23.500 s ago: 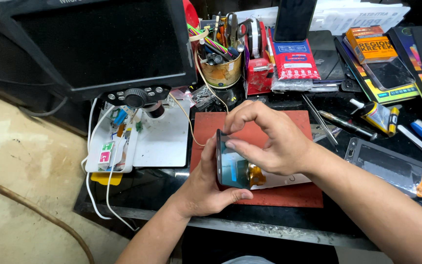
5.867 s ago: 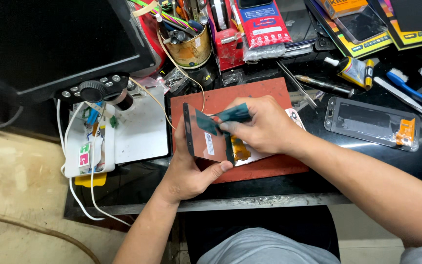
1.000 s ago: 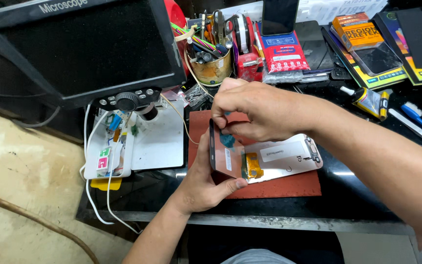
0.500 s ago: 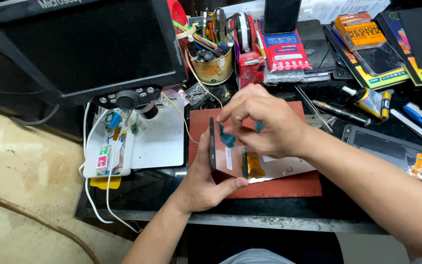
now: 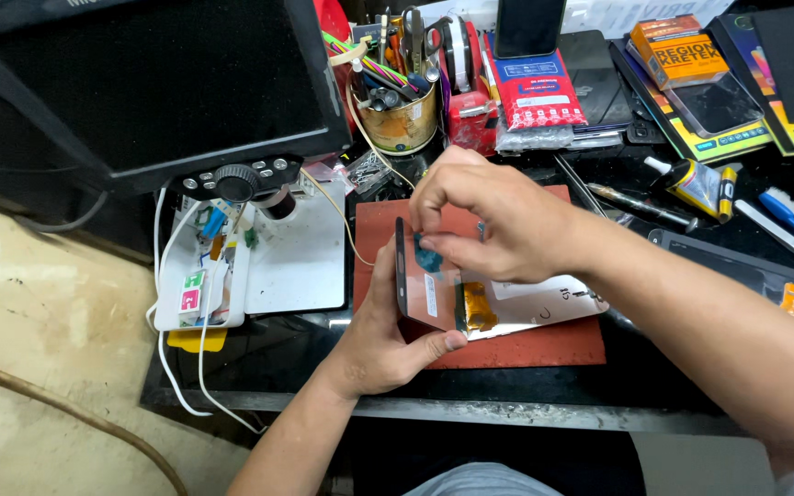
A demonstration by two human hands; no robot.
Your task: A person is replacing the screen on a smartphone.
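My left hand (image 5: 380, 338) grips a phone screen panel (image 5: 414, 287) that stands upright on its long edge over the red work mat (image 5: 516, 344). Behind the panel lies the white phone back (image 5: 544, 308) with an orange flex piece (image 5: 478, 308) showing. My right hand (image 5: 493, 220) reaches over the top of the panel, its fingertips pinched on a small teal piece (image 5: 428, 257) at the panel's inner face.
A microscope monitor (image 5: 153, 83) and its white stand base (image 5: 296, 262) sit at the left. A tin of tools (image 5: 402, 119), a tape roll, boxes and packets crowd the back. Another phone frame (image 5: 751, 276), tweezers (image 5: 581, 188) and a glue tube (image 5: 691, 184) lie at the right.
My right hand has shifted a little left and up along the panel's top edge. The panel stays upright in my left hand.
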